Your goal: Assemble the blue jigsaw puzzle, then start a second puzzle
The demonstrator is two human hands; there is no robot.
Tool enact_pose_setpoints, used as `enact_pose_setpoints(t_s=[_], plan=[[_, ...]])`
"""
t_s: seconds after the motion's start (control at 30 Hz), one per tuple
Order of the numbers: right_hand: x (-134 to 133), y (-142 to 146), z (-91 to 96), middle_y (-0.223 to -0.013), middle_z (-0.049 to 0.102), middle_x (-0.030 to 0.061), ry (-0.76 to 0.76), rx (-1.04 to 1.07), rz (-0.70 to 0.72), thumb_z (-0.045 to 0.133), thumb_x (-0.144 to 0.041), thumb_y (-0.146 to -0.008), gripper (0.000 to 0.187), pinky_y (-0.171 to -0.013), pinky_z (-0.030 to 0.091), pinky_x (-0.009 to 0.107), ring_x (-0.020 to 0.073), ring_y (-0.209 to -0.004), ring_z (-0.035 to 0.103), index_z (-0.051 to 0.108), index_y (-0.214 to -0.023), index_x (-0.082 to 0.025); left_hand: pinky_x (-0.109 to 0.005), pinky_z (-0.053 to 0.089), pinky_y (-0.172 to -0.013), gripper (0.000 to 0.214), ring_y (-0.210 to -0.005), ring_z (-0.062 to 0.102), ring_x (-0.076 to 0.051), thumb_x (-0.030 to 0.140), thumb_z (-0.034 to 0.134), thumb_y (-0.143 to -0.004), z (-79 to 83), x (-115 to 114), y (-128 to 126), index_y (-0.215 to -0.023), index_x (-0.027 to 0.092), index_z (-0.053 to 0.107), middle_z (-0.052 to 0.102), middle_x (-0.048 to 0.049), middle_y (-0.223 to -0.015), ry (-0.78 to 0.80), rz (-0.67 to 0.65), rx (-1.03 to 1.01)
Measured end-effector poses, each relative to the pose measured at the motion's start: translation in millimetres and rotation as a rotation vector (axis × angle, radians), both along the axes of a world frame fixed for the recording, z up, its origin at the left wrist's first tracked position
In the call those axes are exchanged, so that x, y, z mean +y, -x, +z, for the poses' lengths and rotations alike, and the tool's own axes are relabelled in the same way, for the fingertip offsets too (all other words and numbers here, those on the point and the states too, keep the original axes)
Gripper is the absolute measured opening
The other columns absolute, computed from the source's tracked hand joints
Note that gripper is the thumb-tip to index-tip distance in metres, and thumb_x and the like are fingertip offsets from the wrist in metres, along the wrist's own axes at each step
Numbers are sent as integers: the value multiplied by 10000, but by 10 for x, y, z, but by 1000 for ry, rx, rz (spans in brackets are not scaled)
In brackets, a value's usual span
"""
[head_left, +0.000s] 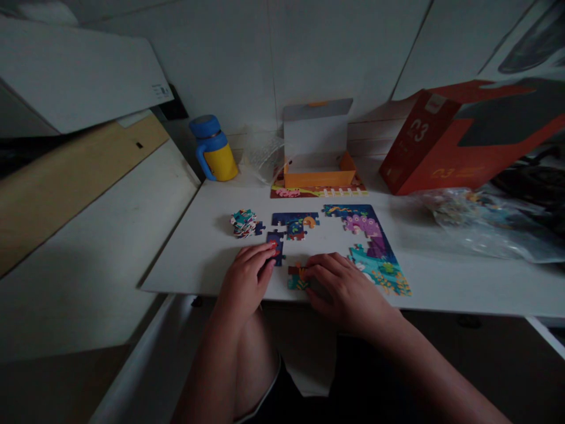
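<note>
My left hand (247, 277) has its fingers drawn together, with fingertips and thumb on a dark blue jigsaw puzzle piece (277, 237) that has red on it. Curled over the right end of a teal and brown puzzle piece (293, 281) are the fingers of my right hand (342, 288); its thumb is partly hidden underneath. Above the hands lies a small joined section (285, 219) of blue pieces. A larger joined section (375, 235), with a purple octopus-like figure, runs down the right side, partly behind my right hand. Loose pieces form a pile (243, 222) at the left.
An open orange box (320, 178) stands at the back on a printed farm-scene sheet (304, 192). Beside it are crumpled clear plastic (263, 156) and a blue-yellow flask (216, 150). To the right are a big red box (424, 141) and a clear bag (477, 218). The white table's (176, 265) front edge is close.
</note>
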State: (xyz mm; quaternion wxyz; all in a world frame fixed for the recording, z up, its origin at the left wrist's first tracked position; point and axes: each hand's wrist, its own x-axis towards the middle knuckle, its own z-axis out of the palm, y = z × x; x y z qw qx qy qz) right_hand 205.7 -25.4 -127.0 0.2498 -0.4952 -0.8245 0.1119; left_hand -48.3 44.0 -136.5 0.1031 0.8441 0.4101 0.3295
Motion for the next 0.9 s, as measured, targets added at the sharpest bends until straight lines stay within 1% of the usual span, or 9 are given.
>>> enact_pose_setpoints(t_s=[0.17, 0.3, 0.4, 0.47, 0.53, 0.6, 0.7, 0.8, 0.9], plan=[[-19, -6, -4, -1263, 720, 126, 13, -2, 8, 706, -215, -962, 239, -1007, 553, 530, 331, -1150, 635, 710, -1201, -219, -521, 587, -1116, 265, -1258, 710, -259, 154, 642, -1051, 8, -3, -4, -1277, 254, 739, 765, -68, -1368, 6, 6, 0], [59, -10, 113, -1212, 726, 136, 41, -37, 44, 645, -225, -1025, 186, -978, 564, 500, 309, -1098, 655, 715, -1196, -207, -513, 596, -1115, 254, -1247, 717, -263, 153, 672, -1029, -3, -31, -3, -1251, 249, 747, 769, -80, -1337, 19, 43, -28], [315, 34, 262, -1194, 725, 149, 26, -125, 20, 594, -226, -1060, 213, -957, 569, 467, 294, -1065, 678, 729, -1221, -189, -522, 608, -1097, 250, -1226, 725, -281, 173, 711, -1008, -16, -47, 4, -1247, 240, 747, 767, -101, -1310, 10, 73, -35], [576, 93, 347, -1218, 715, 164, -2, -199, -31, 606, -195, -1038, 233, -982, 556, 458, 304, -1103, 678, 743, -1225, -179, -518, 614, -1088, 252, -1218, 726, -283, 177, 729, -995, -22, -50, 10, -1237, 244, 746, 767, -100, -1297, 3, 76, -38], [851, 160, 394, -1166, 709, 163, 5, -286, -23, 619, -193, -1024, 224, -971, 547, 440, 304, -1079, 678, 764, -1193, -179, -501, 620, -1078, 241, -1203, 731, -276, 179, 734, -991, -23, -48, 14, -1221, 250, 745, 770, -92, -1282, 0, 76, -47], [1080, 211, 393, -1182, 692, 169, 12, -340, -30, 653, -222, -1005, 204, -944, 542, 436, 315, -1074, 672, 779, -1163, -185, -493, 623, -1070, 228, -1191, 734, -272, 177, 724, -994, -19, -45, 18, -1210, 247, 745, 773, -90, -1273, -6, 79, -51], [1273, 234, 327, -1190, 678, 160, 37, -286, 20, 692, -272, -999, 195, -954, 531, 424, 309, -1093, 666, 788, -1149, -194, -504, 621, -1074, 226, -1192, 732, -271, 169, 710, -999, -9, -46, 23, -1210, 239, 747, 774, -91, -1282, -3, 81, -42], [1319, 218, 241, -1188, 676, 143, 57, -179, 79, 701, -261, -989, 215, -980, 519, 406, 283, -1093, 665, 785, -1177, -195, -514, 615, -1087, 224, -1208, 725, -270, 169, 707, -1004, -1, -46, 28, -1209, 247, 752, 776, -82, -1294, 16, 72, -36], [1312, 219, 184, -1193, 678, 140, 65, -113, 84, 686, -230, -982, 213, -988, 511, 396, 270, -1097, 661, 782, -1167, -186, -515, 613, -1089, 228, -1212, 722, -269, 165, 710, -1005, -2, -41, 32, -1212, 249, 754, 777, -79, -1298, 30, 66, -39]])
